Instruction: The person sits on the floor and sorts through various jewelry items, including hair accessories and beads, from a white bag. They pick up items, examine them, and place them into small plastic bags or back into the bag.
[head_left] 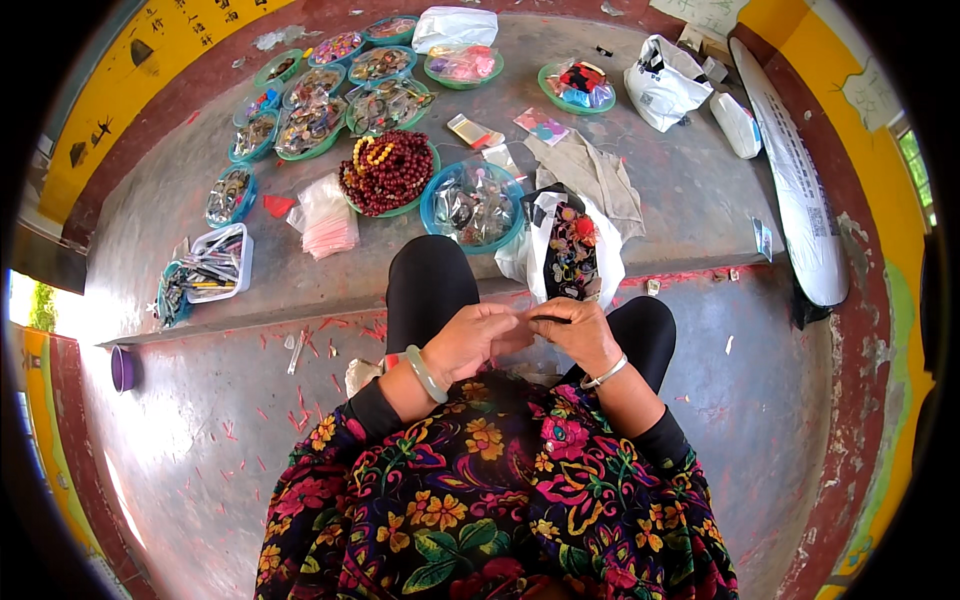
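Below us, the concrete step (680, 190) carries the wares. Behind our knees on that step lies the white bag (600, 255) with a dark beaded piece on it; left of the bag sits a blue bowl (436, 205), and left of that bowl a green bowl of dark red beads (388, 172). Nearer than the bag, our left hand (470, 340) and right hand (578, 335) meet, fingertips pressed together, pinching a thin dark strand (552, 319) between them.

1. Grey concrete floor (200, 420) below the grip — scuffed, strewn with red scraps.
2. A raised concrete step (690, 190) beyond the grip.
3. Yellow walls (150, 60) with dark red base — daylight at the right window (915, 170).
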